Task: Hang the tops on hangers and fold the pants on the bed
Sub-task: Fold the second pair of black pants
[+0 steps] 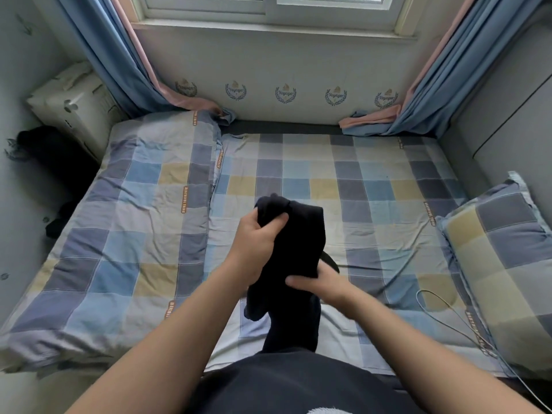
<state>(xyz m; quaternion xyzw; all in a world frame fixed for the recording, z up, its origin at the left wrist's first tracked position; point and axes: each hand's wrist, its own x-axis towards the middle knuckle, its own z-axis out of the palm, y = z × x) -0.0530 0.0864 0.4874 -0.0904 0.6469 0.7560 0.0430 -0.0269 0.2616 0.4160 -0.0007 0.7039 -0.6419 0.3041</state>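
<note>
Head view: a dark garment (298, 243) hangs in the air over the checked bed (373, 180), close to the person's body. The left hand (257, 243) grips its bunched upper end and the right hand (324, 286) holds it lower down, thumb across the cloth. It looks light, soft and limp (top or pants cannot be told), best taken by waistband or shoulders. The one container, a white carton (74, 106) beside the bed, shows no contents.

Checked pillow (504, 258), thin cable (427, 290) beside it.
</note>
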